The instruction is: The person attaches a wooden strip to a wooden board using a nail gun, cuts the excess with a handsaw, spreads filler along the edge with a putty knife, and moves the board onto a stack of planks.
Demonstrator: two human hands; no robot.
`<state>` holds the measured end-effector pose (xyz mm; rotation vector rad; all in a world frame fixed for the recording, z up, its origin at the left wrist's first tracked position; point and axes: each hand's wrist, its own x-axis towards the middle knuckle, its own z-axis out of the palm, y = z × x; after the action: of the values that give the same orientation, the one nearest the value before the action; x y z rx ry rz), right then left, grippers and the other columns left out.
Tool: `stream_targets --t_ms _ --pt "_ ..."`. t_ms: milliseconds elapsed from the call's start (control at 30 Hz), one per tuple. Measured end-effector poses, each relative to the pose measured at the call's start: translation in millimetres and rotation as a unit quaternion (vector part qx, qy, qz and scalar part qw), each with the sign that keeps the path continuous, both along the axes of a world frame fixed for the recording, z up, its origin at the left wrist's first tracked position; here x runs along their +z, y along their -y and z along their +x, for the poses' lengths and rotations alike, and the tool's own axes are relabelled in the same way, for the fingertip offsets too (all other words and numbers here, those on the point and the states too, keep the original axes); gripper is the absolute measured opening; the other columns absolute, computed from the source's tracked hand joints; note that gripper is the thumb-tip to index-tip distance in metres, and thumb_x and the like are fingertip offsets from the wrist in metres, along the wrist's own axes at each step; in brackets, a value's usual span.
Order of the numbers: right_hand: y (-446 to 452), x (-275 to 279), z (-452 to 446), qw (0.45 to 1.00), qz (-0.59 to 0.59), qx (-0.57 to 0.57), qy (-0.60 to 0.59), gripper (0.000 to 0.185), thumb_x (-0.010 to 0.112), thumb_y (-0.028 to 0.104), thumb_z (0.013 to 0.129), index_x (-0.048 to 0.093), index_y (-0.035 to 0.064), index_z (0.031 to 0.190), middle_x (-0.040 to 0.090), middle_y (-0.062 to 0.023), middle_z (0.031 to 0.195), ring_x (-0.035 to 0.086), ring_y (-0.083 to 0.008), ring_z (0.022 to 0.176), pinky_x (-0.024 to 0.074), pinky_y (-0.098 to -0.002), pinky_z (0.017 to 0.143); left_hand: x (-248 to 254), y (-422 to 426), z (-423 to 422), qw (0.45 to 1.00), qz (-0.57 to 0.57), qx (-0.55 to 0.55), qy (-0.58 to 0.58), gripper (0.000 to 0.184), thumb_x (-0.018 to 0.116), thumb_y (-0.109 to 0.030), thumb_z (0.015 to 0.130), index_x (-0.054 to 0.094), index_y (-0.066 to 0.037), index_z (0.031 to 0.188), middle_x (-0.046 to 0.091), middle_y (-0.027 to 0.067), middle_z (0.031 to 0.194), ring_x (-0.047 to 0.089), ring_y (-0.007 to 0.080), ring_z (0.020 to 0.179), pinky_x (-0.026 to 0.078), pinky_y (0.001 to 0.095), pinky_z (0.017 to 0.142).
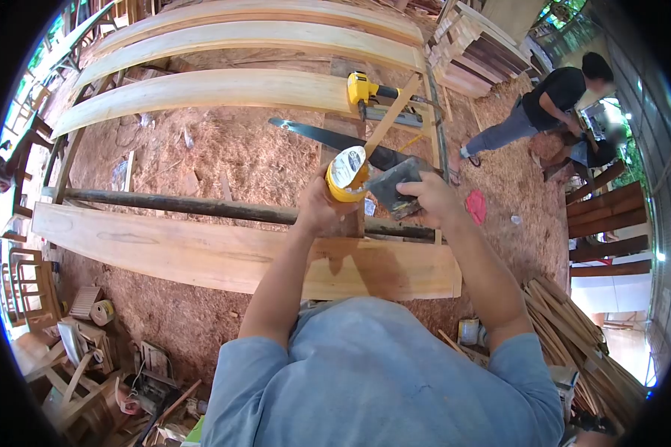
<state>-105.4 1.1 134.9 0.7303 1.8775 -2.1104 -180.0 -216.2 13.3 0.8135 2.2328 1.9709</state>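
My left hand (322, 206) is wrapped round a yellow tub (348, 175) with a white label, tilted toward the right. In my right hand (434, 195) is a flat dark scraper (395, 186), its edge close beside the tub's rim. Both are held above the gap between the planks. Just beyond them lies a handsaw (313, 135) with a dark blade, and a thin wooden strip (392, 113) slants up from behind the tub. A yellow nail gun (361, 89) rests at the right end of a plank (216, 93).
A wide plank (224, 249) lies nearest me, before a dark pole (179, 203). Stacked boards (477, 52) stand at the back right. Another person (552, 104) bends over at the right. Wood strips (574, 343) and a can (468, 331) are at the lower right.
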Motion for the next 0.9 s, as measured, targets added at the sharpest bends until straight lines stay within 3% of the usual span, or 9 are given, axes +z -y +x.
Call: stream_targets --t_ms 133,200,267,333,400,600,667,767,900 --pt "1.6 20.0 10.0 0.989 0.134 0.047 0.038 0.024 0.067 0.009 0.085 0.067 -0.0023 0.106 0.071 -0.0095 0.094 0.068 -0.0181 0.082 0.0551 -0.0334 0.074 -12.0 -2.7 -2.0 0.999 0.023 0.017 0.028 0.068 0.088 -0.017 0.059 0.064 -0.005 0.121 0.058 0.0108 0.128 0.060 0.0281 0.115 0.049 0.0366 0.098" --pt "10.7 32.8 20.1 0.918 0.352 0.144 -0.115 0.018 0.063 0.009 0.087 0.069 -0.0007 0.101 0.071 -0.0095 0.092 0.069 -0.0172 0.087 0.0541 -0.0378 0.077 -11.1 -1.8 -1.0 1.000 0.010 0.017 -0.010 0.069 0.088 -0.017 0.059 0.063 -0.004 0.121 0.059 0.0108 0.127 0.061 0.0285 0.114 0.050 0.0367 0.097" --pt "28.5 39.4 30.2 0.892 0.416 0.152 -0.091 0.019 0.061 0.011 0.088 0.068 -0.0020 0.101 0.071 -0.0146 0.091 0.070 -0.0243 0.086 0.0517 -0.0382 0.081 -5.8 -2.8 1.2 0.998 0.002 0.047 -0.030 0.070 0.089 -0.018 0.059 0.062 -0.003 0.122 0.059 0.0109 0.126 0.062 0.0296 0.112 0.051 0.0374 0.094" --pt "35.6 18.0 36.4 0.819 0.492 0.170 -0.240 0.021 0.060 0.012 0.088 0.068 -0.0017 0.103 0.068 -0.0201 0.093 0.067 -0.0363 0.087 0.0514 -0.0432 0.080 -9.1 -8.5 1.3 0.996 -0.002 0.063 -0.058 0.070 0.089 -0.019 0.059 0.062 -0.003 0.122 0.059 0.0123 0.126 0.062 0.0306 0.111 0.051 0.0381 0.094" --pt "47.0 6.4 38.9 0.818 0.492 0.143 -0.262 0.022 0.060 0.007 0.089 0.066 -0.0034 0.107 0.065 -0.0223 0.089 0.064 -0.0393 0.080 0.0500 -0.0415 0.073 -10.5 -13.1 3.1 0.993 -0.007 0.079 -0.085 0.069 0.089 -0.019 0.059 0.062 -0.002 0.121 0.059 0.0138 0.126 0.062 0.0317 0.111 0.051 0.0389 0.093" --pt "65.1 11.4 36.3 0.803 0.539 0.120 -0.226 0.023 0.059 0.005 0.088 0.065 -0.0028 0.109 0.066 -0.0240 0.099 0.064 -0.0423 0.092 0.0504 -0.0470 0.079 -13.8 -20.0 9.5 0.987 0.009 0.130 -0.095 0.067 0.090 -0.019 0.060 0.063 0.001 0.118 0.059 0.0179 0.125 0.062 0.0351 0.109 0.052 0.0416 0.091" --pt "68.9 11.0 32.6 0.762 0.571 0.134 -0.274 0.025 0.058 0.006 0.087 0.065 0.0002 0.111 0.065 -0.0201 0.097 0.064 -0.0390 0.090 0.0518 -0.0480 0.080 -15.2 -19.8 8.7 0.985 -0.019 0.139 -0.104 0.067 0.091 -0.019 0.059 0.063 0.002 0.116 0.058 0.0175 0.126 0.062 0.0344 0.109 0.052 0.0419 0.091" --pt "70.7 10.6 29.0 0.778 0.549 0.157 -0.263 0.024 0.057 0.006 0.088 0.065 0.0001 0.109 0.066 -0.0203 0.097 0.064 -0.0402 0.090 0.0518 -0.0481 0.081 -31.5 -26.6 3.5 0.992 0.075 0.105 -0.008 0.069 0.091 -0.018 0.058 0.062 0.002 0.118 0.058 0.0180 0.127 0.062 0.0340 0.110 0.052 0.0413 0.092" --pt "69.9 11.2 29.7 0.815 0.495 0.140 -0.269 0.021 0.060 0.007 0.087 0.067 0.0000 0.106 0.066 -0.0214 0.094 0.064 -0.0410 0.090 0.0503 -0.0475 0.077 -28.9 -17.6 4.7 0.992 0.016 0.112 -0.053 0.072 0.091 -0.017 0.058 0.060 0.002 0.120 0.059 0.0186 0.126 0.062 0.0346 0.110 0.052 0.0413 0.092"
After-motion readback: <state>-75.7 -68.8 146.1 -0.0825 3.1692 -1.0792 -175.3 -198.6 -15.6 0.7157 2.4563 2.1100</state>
